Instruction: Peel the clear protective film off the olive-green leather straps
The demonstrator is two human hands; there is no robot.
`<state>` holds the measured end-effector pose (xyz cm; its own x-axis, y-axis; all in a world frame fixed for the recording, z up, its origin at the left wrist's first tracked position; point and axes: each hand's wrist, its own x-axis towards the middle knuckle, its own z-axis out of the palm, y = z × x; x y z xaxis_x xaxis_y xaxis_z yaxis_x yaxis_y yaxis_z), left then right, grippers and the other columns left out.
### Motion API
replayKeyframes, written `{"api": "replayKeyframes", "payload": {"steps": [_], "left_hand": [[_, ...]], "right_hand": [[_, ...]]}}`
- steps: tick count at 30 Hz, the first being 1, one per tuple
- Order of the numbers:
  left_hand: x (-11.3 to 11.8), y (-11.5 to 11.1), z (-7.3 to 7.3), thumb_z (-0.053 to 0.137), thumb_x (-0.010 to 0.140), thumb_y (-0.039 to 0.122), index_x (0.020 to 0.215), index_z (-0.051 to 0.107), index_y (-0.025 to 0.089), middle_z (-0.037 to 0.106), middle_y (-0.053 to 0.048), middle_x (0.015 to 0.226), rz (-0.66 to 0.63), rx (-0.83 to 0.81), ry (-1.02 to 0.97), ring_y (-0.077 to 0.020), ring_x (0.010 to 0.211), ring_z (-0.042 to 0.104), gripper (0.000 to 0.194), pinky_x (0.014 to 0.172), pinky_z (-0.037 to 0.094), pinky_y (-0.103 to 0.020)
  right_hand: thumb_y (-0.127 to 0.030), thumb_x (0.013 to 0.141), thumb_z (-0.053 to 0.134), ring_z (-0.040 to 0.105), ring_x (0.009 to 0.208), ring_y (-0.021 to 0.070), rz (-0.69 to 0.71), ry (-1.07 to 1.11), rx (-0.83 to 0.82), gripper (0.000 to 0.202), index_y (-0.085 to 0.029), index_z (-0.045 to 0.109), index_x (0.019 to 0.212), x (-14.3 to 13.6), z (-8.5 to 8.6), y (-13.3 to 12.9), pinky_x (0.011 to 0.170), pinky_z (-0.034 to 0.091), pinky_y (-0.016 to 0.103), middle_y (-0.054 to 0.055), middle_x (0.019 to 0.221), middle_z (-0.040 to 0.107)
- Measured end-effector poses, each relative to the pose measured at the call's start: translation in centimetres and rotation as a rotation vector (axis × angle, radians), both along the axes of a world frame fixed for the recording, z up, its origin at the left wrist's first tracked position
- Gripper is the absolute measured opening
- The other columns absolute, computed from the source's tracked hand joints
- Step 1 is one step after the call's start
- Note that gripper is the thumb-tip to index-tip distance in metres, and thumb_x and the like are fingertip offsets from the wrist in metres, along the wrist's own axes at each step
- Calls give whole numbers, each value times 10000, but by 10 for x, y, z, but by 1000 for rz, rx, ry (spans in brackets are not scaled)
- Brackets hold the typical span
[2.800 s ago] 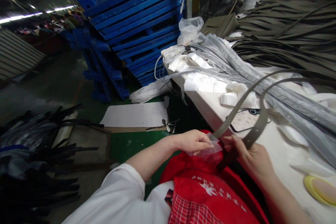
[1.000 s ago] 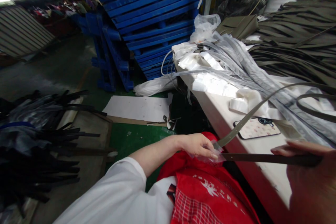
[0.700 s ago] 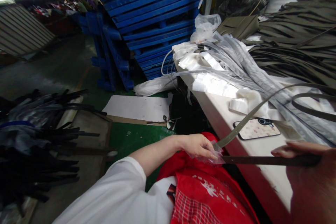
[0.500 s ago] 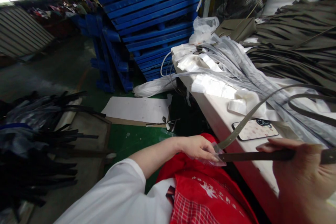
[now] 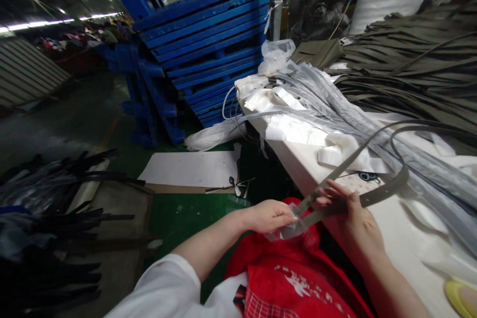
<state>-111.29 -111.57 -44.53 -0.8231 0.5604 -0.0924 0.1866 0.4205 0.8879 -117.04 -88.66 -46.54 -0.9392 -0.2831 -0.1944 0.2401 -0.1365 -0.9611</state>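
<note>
Near the front edge of the white table, my left hand [image 5: 274, 217] pinches the end of an olive-grey strap [image 5: 383, 193] together with a clear plastic sleeve [image 5: 292, 228]. To its right, my right hand [image 5: 354, 213] has its fingers around the strap, a short way from that end. Two lengths of strap run from my left hand, and the strap loops back over the table to the right. Partly hidden behind the strap and my right hand lies a patterned phone [image 5: 350, 181]. Grey plastic-wrapped strips [image 5: 331, 97] lie along the table.
Blue pallets [image 5: 212, 44] are stacked beyond the table. Olive strips [image 5: 417, 59] are piled at the back right. Black strips [image 5: 48, 238] lie at the left, and a white board [image 5: 190, 168] is on the green floor. A yellow roll [image 5: 460, 298] sits lower right.
My right hand has moved left along the strap, closer to my left hand. The strap's loop has shifted left and now covers part of the phone. The yellow roll has come into view.
</note>
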Motion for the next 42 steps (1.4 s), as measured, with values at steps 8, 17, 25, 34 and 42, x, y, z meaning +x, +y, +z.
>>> {"api": "replayKeyframes", "payload": {"steps": [8, 17, 25, 34, 42], "left_hand": [[-7, 4, 12, 399, 1012, 384, 743, 578, 135, 505, 9, 684, 30, 54, -54, -103, 651, 478, 408, 651, 383, -200], [-9, 13, 8, 336, 1032, 357, 893, 621, 132, 628, -24, 801, 275, 16, 10, -126, 735, 556, 389, 718, 435, -220], [2, 13, 18, 299, 1039, 322, 1092, 601, 148, 699, -76, 965, 302, -159, 88, -173, 858, 655, 353, 801, 485, -263], [5, 13, 19, 506, 926, 204, 1292, 448, 141, 704, -109, 1123, 477, -107, 96, -212, 1024, 670, 376, 918, 508, -344], [-7, -22, 31, 737, 761, 584, 1204, 673, 203, 713, -55, 1122, 307, -209, 68, -213, 1027, 652, 587, 895, 465, -272]], "right_hand": [[-666, 964, 346, 615, 1195, 288, 8, 68, 13, 589, -250, 718, 1153, 1, 17, -12, 1080, 445, 475, 106, 1246, 684], [-536, 837, 670, 519, 1266, 311, -61, 491, 397, 579, -239, 586, 1328, 0, -5, -29, 1116, 363, 531, 119, 1368, 567], [-459, 700, 836, 637, 707, 181, 298, -225, -119, 489, -188, 710, 1087, 4, 13, -23, 684, 550, 301, 44, 794, 687], [-532, 646, 842, 685, 869, 287, 183, -7, 107, 408, -194, 784, 867, 8, 19, -26, 843, 559, 399, 82, 830, 744], [-493, 708, 812, 690, 927, 296, 201, 22, 92, 402, -205, 786, 987, 7, 11, -12, 870, 563, 398, 105, 980, 759]]}}
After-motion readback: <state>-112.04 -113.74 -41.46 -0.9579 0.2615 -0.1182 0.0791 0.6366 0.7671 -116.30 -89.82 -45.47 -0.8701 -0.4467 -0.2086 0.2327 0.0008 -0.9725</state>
